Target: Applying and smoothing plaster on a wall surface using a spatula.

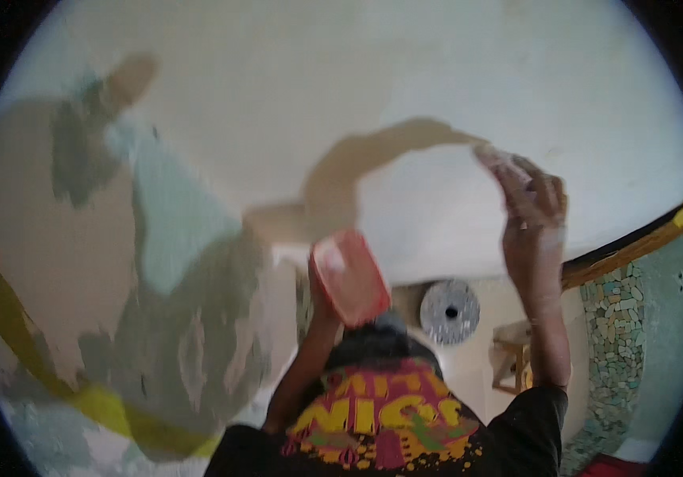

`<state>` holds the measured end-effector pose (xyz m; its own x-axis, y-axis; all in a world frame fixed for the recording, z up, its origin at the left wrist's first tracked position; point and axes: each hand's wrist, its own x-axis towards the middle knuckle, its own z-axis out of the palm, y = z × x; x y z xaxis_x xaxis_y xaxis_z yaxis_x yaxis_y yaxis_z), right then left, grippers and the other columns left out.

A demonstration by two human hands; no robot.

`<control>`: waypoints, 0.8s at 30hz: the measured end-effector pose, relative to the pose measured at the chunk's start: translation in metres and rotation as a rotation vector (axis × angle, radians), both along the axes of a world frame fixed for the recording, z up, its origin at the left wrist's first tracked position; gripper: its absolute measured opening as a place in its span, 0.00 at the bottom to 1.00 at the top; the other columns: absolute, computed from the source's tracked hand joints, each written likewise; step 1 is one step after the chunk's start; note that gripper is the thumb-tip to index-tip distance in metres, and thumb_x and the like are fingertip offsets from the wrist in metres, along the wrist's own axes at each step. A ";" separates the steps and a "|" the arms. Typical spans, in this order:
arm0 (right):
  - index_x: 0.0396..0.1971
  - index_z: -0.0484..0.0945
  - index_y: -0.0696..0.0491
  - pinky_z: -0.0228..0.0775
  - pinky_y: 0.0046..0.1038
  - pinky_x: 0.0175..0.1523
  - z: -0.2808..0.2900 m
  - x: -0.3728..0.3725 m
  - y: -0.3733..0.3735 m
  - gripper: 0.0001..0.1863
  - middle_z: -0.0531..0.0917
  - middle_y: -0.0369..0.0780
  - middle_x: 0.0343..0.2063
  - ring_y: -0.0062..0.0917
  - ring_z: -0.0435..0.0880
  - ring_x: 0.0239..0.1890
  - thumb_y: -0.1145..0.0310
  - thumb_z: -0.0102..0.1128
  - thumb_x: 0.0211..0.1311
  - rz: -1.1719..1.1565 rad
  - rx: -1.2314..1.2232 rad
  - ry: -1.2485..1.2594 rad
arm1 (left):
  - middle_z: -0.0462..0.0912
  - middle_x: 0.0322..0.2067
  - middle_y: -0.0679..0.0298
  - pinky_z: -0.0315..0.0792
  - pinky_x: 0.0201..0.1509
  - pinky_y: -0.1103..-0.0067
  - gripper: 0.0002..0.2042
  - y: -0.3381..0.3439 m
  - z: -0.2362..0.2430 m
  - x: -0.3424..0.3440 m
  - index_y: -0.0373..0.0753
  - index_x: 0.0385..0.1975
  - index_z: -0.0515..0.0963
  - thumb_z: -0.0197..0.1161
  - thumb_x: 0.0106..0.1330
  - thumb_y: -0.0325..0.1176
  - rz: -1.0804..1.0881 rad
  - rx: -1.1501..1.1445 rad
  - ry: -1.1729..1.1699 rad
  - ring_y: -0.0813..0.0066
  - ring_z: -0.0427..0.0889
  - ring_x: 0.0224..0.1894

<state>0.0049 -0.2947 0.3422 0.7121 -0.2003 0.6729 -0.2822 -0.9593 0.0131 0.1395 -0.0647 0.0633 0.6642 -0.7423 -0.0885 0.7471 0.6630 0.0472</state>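
Observation:
My left hand (322, 300) grips a red rectangular tub (355, 278) from its left side, in front of my body. Pale, whitish stuff shows inside the tub, and most of the fingers are hidden behind it. My right hand (534, 195) is raised at the right, close to the pale plastered wall (437, 71). Its fingers are bent together and smeared with white. Blur hides what they hold, if anything. The fingertips meet the end of my arm's shadow on the wall.
Patchy grey, green and beige wall (190, 334) stands at the left, with a yellow band (111, 409) curving low across it. Below are a round speckled grey object (450, 312) and a small wooden stool (508, 366). A stone-mosaic strip (616, 326) lies at the right.

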 end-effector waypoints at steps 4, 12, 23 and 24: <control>0.55 0.83 0.56 0.75 0.32 0.58 -0.023 -0.027 0.021 0.18 0.86 0.43 0.49 0.30 0.83 0.51 0.81 0.59 0.67 0.314 0.483 -0.020 | 0.73 0.65 0.62 0.68 0.71 0.61 0.33 0.006 -0.026 0.009 0.44 0.69 0.67 0.52 0.73 0.61 0.178 0.047 -0.144 0.62 0.72 0.66; 0.51 0.81 0.66 0.77 0.25 0.50 -0.089 -0.028 0.095 0.14 0.87 0.41 0.42 0.21 0.84 0.45 0.77 0.60 0.69 0.331 1.476 -0.301 | 0.67 0.70 0.62 0.63 0.74 0.57 0.46 0.025 0.035 -0.006 0.47 0.72 0.63 0.49 0.63 0.76 0.253 0.434 -0.289 0.60 0.66 0.71; 0.52 0.77 0.68 0.75 0.22 0.52 -0.056 -0.023 0.098 0.16 0.86 0.42 0.44 0.19 0.82 0.45 0.76 0.64 0.68 0.378 1.289 0.188 | 0.68 0.69 0.60 0.65 0.72 0.57 0.46 0.028 0.026 0.006 0.44 0.70 0.64 0.48 0.63 0.77 0.139 0.112 -0.352 0.61 0.68 0.69; 0.52 0.79 0.66 0.76 0.21 0.47 -0.053 -0.024 0.096 0.16 0.87 0.42 0.42 0.18 0.83 0.42 0.79 0.64 0.65 0.411 1.298 0.278 | 0.68 0.69 0.60 0.65 0.72 0.56 0.46 0.027 0.026 0.009 0.44 0.70 0.64 0.48 0.64 0.76 0.128 0.091 -0.399 0.61 0.68 0.69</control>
